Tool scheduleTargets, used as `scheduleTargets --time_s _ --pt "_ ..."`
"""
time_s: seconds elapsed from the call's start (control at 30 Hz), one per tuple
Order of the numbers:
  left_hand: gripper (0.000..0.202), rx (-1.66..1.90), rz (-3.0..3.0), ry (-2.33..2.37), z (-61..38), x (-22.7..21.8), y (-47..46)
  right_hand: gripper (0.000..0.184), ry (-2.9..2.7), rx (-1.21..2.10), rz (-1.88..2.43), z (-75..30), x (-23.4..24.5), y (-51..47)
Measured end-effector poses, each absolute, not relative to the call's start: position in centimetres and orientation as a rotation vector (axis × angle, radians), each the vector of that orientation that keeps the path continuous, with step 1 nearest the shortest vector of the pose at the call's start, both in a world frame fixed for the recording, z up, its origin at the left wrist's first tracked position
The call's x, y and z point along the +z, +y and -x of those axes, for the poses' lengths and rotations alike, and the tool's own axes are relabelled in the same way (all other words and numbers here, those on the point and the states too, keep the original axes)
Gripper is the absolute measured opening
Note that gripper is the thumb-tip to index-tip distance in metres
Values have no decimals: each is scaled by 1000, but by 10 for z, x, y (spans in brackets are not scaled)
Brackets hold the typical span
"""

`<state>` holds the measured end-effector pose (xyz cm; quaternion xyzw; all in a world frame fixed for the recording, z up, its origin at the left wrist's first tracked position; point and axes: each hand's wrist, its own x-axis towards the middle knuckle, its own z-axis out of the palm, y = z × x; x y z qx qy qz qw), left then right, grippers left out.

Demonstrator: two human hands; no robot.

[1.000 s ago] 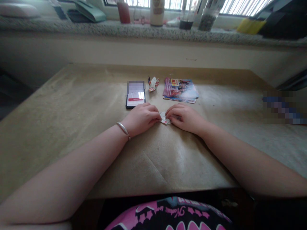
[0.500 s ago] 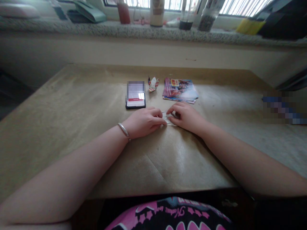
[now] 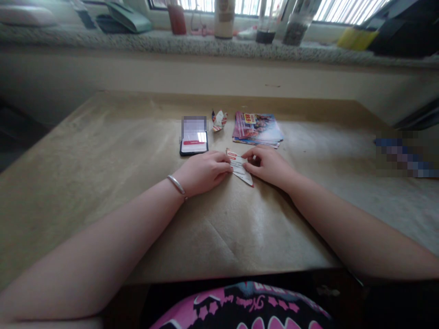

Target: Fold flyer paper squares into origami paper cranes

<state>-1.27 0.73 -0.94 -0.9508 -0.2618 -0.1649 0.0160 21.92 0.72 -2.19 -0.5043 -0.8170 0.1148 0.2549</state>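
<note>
Between my hands a small folded paper (image 3: pixel 240 169), white with red and dark print, lies slanted on the table. My left hand (image 3: pixel 207 171), with a silver bangle at the wrist, pinches its left edge. On the other side my right hand (image 3: pixel 269 165) has thumb and fingertips closed on its right edge. The paper's lower end narrows to a point. Just beyond the left hand is a phone (image 3: pixel 194 142) with its screen lit. A small folded paper shape (image 3: pixel 219 120) with striped edges stands to the right of the phone.
A stack of colourful printed sheets (image 3: pixel 258 128) lies beyond my right hand. The table (image 3: pixel 144 132) reaches back to a wall below a stone windowsill (image 3: pixel 199 45), which holds jars, a bottle (image 3: pixel 224 18) and other items. A partly blurred blue item (image 3: pixel 404 155) is at the right edge.
The folded paper has been turned, and more of it shows, including red print and its pointed lower end. Both hands have shifted slightly, with the left fingers drawn back a little.
</note>
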Motion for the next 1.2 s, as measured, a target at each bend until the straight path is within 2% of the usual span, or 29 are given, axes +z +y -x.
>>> scheduleTargets --time_s 0.23,0.43,0.9,1.03,1.2 --pt "25 -386 2857 -968 9 -2 -1 16 -2118 408 1387 -221 -25 12" --pt "27 -411 2849 -982 9 -1 1 5 -1993 654 1415 -220 -23 11" --pt "24 -559 2895 -1005 9 -8 8 10 -2212 374 1050 -225 -29 16" --pt "19 -625 2859 -1167 6 -10 7 9 -2258 363 1040 -223 -27 14" --pt "32 -803 2813 -1323 4 -14 9 11 -2271 388 1089 -221 -28 17"
